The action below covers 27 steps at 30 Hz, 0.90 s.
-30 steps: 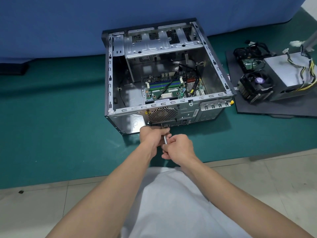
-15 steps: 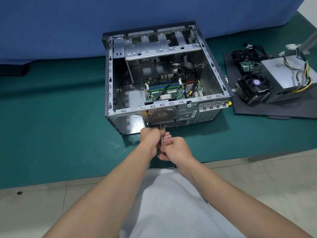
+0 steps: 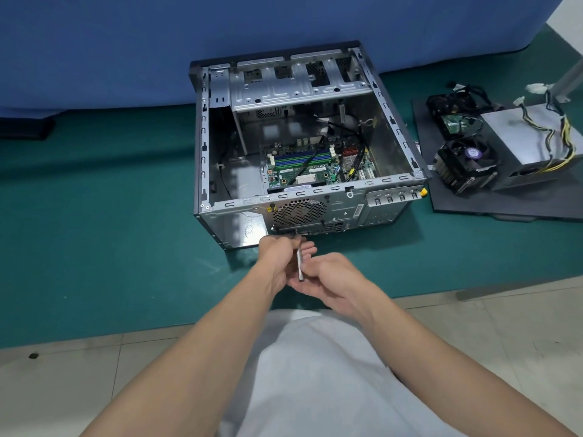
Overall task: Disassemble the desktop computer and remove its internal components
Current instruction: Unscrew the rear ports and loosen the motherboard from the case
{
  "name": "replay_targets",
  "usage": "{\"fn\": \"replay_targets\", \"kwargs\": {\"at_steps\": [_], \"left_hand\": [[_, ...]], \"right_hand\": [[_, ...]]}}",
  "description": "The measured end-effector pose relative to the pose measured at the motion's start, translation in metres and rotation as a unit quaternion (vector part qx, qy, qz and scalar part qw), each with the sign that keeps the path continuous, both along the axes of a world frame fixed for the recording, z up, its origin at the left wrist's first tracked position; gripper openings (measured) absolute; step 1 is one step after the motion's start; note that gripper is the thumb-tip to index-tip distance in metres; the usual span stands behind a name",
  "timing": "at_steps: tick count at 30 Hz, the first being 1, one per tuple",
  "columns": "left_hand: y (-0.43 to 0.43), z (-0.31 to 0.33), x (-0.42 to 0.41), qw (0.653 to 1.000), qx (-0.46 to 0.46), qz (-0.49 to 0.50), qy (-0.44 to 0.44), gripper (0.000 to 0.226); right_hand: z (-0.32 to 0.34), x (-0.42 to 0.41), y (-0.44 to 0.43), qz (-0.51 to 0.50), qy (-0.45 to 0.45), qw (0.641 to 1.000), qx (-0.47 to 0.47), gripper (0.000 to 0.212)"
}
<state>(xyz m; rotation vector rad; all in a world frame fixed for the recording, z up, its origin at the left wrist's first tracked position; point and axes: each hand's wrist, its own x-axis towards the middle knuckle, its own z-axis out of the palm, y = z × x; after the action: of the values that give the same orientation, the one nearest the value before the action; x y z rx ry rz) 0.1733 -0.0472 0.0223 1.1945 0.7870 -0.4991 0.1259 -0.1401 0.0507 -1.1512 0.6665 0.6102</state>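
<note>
Working at the rear panel of the computer case [image 3: 239,225], the person holds a screwdriver [image 3: 299,263] against a fastener just below the fan grille [image 3: 298,212]. The left hand [image 3: 279,257] is curled round the shaft and steadies it. The right hand [image 3: 334,272] lies at the tool's near end with its fingers stretched out beneath it, touching rather than gripping as far as can be seen. The tip and the fastener are too small to make out.

The case lies on its side on the green mat [image 3: 110,231], open face up, directly in front of the person. The motherboard [image 3: 315,171] sits on the case floor, with a black cable [image 3: 310,160] crossing it.

Handling notes, by judgement:
- Case: sheet steel, stiff and probably fairly heavy, with thin stamped edges that may cut. Take hold at the folded rim rails, not the drive cage.
- Motherboard: rigid but fragile. Lift it by its bare edges only, keeping off the sockets and heatsink. Unplug the cables first, pulling at the connector and not the wire.
- Screws: small and likely to roll away.

A power supply [image 3: 530,143] and a cooler [image 3: 467,162] rest on a black sheet [image 3: 473,209] to the right.
</note>
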Motion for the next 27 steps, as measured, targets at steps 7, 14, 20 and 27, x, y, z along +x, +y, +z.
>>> {"fn": "replay_targets", "kwargs": {"at_steps": [7,14,20,27], "left_hand": [[0.0052,-0.0025,-0.0004,0.998,0.058,-0.006,-0.016,0.011],[0.0022,-0.0006,-0.001,1.0,0.016,-0.006,-0.005,0.008],[0.0048,-0.0018,-0.0021,0.998,0.058,-0.016,-0.018,0.009],[0.006,0.0008,-0.0041,0.999,0.026,-0.03,-0.009,0.014]], "right_hand": [[-0.0041,-0.0012,0.0073,0.017,-0.029,0.968,-0.25,0.01],[0.0026,-0.0013,0.0026,-0.015,-0.004,1.0,-0.013,0.014],[-0.0054,-0.0022,0.0067,0.023,-0.027,0.968,-0.249,0.004],[-0.0042,-0.0022,0.0056,0.01,-0.021,0.991,-0.128,0.009]]}}
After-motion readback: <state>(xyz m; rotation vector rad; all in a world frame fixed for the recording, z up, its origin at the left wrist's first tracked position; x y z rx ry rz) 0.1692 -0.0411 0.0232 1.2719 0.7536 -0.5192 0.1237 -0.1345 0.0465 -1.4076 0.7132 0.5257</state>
